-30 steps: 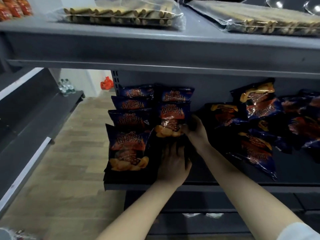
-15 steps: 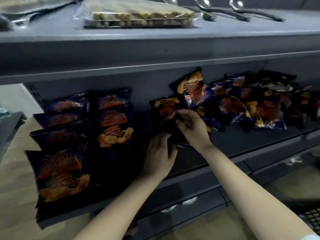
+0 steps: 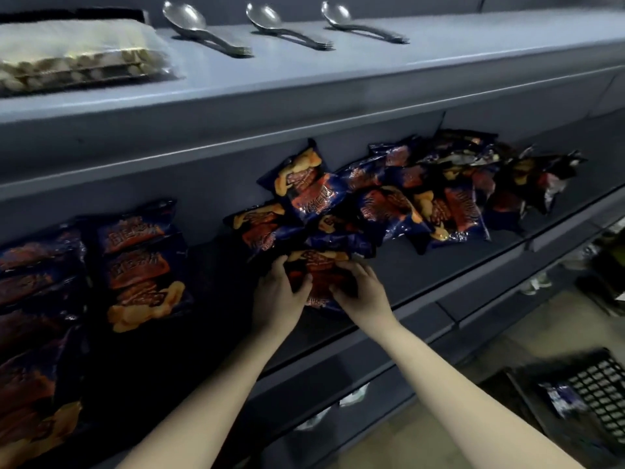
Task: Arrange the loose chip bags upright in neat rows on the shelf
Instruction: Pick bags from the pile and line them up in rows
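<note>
A dark blue and orange chip bag [image 3: 321, 272] lies at the front of the grey shelf [image 3: 439, 275], held from both sides. My left hand [image 3: 275, 296] grips its left edge and my right hand [image 3: 363, 294] grips its right edge. Behind it, a loose pile of chip bags [image 3: 406, 198] spreads to the right against the shelf back. On the left, two rows of upright chip bags [image 3: 138, 265] stand one behind another, with the leftmost row [image 3: 33, 316] running toward me.
The upper shelf [image 3: 338, 69] overhangs the bags and carries three metal spoons [image 3: 270, 25] and a clear pack of wafer rolls [image 3: 74, 59]. A black crate [image 3: 595, 397] with a chip bag sits on the floor at the lower right.
My view swung right, from the upright rows to the loose pile. Both hands moved to the pile and closed on one bag, drawing it toward the shelf's front.
</note>
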{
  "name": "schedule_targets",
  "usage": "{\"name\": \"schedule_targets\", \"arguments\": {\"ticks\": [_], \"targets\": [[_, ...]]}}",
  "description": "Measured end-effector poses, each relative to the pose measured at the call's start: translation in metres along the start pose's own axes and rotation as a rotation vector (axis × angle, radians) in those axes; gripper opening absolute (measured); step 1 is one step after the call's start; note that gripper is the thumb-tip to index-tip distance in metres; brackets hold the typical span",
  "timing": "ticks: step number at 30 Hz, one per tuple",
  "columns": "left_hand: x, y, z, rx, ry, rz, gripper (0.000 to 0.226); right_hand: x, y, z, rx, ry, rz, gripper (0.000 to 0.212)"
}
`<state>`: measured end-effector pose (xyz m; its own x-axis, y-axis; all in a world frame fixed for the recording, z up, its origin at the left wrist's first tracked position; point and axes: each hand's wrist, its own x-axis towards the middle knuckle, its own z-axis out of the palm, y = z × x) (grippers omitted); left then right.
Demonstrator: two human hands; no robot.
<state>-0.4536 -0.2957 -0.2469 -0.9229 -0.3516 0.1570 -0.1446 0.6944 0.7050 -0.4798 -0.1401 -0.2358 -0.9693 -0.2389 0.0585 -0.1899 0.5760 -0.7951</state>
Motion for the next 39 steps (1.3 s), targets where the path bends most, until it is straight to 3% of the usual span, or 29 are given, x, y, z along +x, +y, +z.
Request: {"name": "schedule_targets", "arguments": {"ticks": [6,11,17,20,23,26,28,33,36,39], "targets": [[-0.010,0.008,-0.030,-0.115,0.027,-0.048,0.053,0.000,-0.004,0.009,0.200,0.019,-0.028,0.031],[-0.022,-0.002,-0.101,-0.296,0.031,-0.164,0.053,0.004,-0.025,0.021,0.340,-0.114,-0.114,0.027],[-0.070,-0.021,-0.187,-0.247,-0.188,-0.253,0.052,0.005,-0.071,0.040,0.313,-0.140,-0.401,0.027],[-0.090,-0.026,-0.206,-0.172,-0.262,-0.301,0.054,0.003,-0.098,0.049,0.269,-0.374,-0.521,0.044],[-0.102,-0.028,-0.216,-0.127,-0.238,-0.304,0.062,-0.007,-0.119,0.062,0.211,-0.696,-0.529,0.057],[-0.108,-0.032,-0.225,-0.150,-0.121,-0.317,0.059,-0.019,-0.126,0.076,0.302,-0.966,-0.427,0.061],[-0.111,-0.036,-0.230,-0.170,-0.026,-0.321,0.062,-0.023,-0.124,0.086,0.417,-1.016,-0.338,0.058],[-0.105,-0.042,-0.230,-0.210,0.197,-0.290,0.047,-0.022,-0.125,0.092,0.566,-0.954,-0.146,0.044],[-0.095,-0.043,-0.228,-0.421,0.297,-0.276,0.038,-0.009,-0.127,0.088,0.648,-0.768,-0.064,0.035],[-0.085,-0.045,-0.217,-0.594,0.430,-0.259,0.033,0.006,-0.126,0.083,0.873,-0.477,0.109,0.026]]}}
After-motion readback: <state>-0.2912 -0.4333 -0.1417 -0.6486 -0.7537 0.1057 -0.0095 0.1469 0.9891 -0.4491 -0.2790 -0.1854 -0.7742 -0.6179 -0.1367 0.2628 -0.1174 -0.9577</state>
